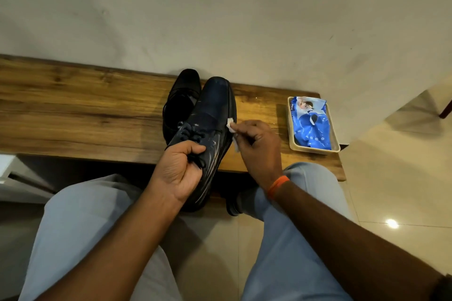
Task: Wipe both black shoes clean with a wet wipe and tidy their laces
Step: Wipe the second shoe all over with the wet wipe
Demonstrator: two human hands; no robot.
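Two black lace-up shoes are on a wooden bench (73, 110). The nearer shoe (211, 110) is tilted, toe toward the wall, its heel hanging over the bench's front edge. It shines wet with pale streaks on its side. My left hand (179, 170) grips it at the opening, fingers curled over the laces (193, 133). My right hand (259, 148) pinches a white wet wipe (231, 128) against the shoe's right side near the sole. The second shoe (181, 102) stands behind and left of it, partly hidden.
A cream tray (293, 146) holding a blue wet-wipe pack (310, 124) sits at the bench's right end. A pale wall rises right behind the bench. My knees in light trousers are below the bench edge, over a tiled floor.
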